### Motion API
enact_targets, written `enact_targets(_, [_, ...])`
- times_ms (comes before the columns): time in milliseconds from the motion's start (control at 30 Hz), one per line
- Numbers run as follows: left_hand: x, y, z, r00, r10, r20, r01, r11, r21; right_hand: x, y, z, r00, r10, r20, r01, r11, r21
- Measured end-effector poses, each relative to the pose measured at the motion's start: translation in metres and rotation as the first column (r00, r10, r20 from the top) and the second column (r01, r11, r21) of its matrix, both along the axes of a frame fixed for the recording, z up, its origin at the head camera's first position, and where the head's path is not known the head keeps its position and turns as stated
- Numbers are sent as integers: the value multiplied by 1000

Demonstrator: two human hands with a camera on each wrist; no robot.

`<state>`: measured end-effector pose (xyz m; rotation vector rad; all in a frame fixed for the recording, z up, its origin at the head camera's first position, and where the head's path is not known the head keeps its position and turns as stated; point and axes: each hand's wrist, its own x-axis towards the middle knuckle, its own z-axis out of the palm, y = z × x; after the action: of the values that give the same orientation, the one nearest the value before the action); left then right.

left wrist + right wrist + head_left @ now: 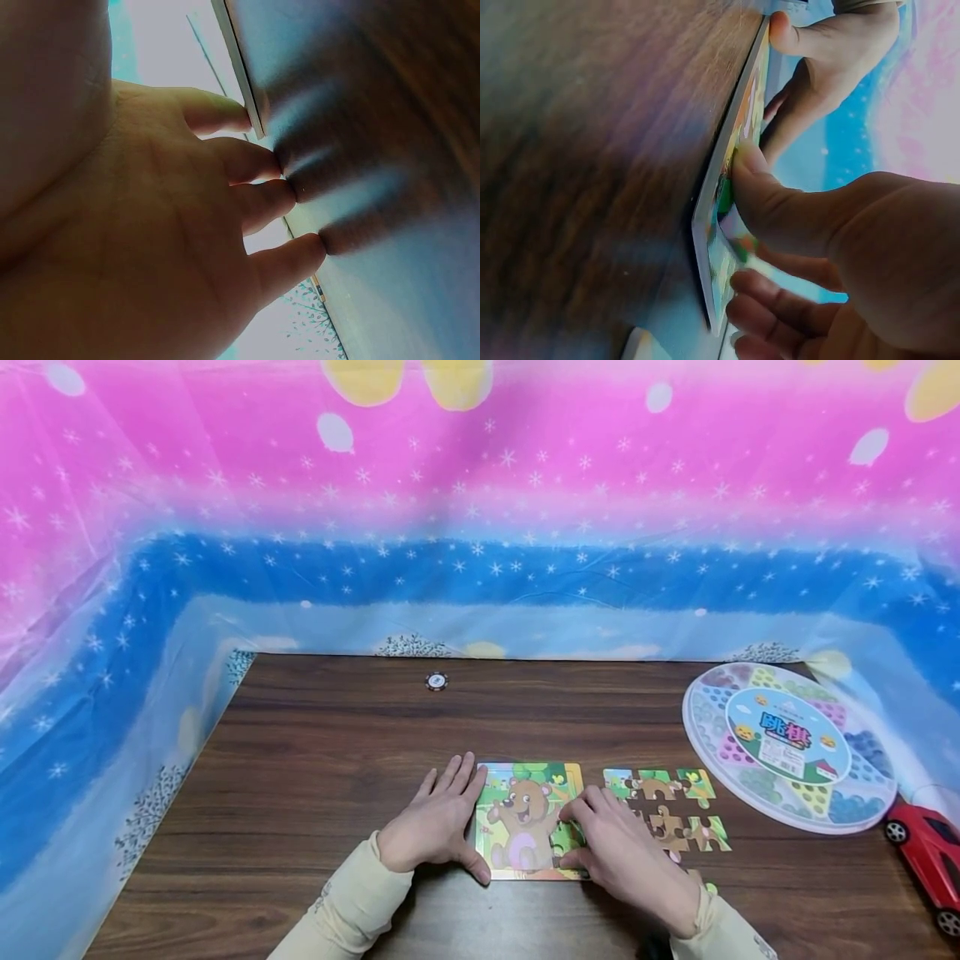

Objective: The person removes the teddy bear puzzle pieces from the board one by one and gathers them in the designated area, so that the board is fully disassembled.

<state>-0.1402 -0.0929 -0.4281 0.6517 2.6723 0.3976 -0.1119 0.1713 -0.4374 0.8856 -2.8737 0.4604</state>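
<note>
A bear jigsaw puzzle (528, 827) lies in its flat board, mostly filled, with a gap showing near its right edge. My left hand (438, 818) rests along the board's left side, fingers extended, thumb at the lower left corner. In the left wrist view the fingertips (304, 255) touch the tabletop beside the board's edge. Over the board's right edge, my right hand (626, 852) pinches a puzzle piece (736, 227) between thumb and index finger. That piece sits tilted against the board, partly hidden by the fingers.
Several loose puzzle pieces (667, 827) lie right of the board, some behind the right hand. Farther right are a round Chinese checkers set (787, 747) and a red toy car (926, 860). A poker chip (437, 682) lies near the back edge of the wooden table (315, 735).
</note>
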Motion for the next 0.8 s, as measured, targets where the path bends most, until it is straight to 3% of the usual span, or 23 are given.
enact_targets(167, [-1, 1, -1, 1000, 3, 11, -3, 1000, -6, 3, 1, 3, 998, -34, 45, 37, 998, -60])
enact_targets(467, [-1, 1, -2, 1000, 6, -1, -6, 1000, 3, 7, 4, 2, 1000, 18, 7, -16, 988, -151])
enact_targets(800, [-1, 0, -3, 1000, -8, -20, 8, 1000, 17, 7, 4, 2, 999, 29, -16, -31, 985, -172])
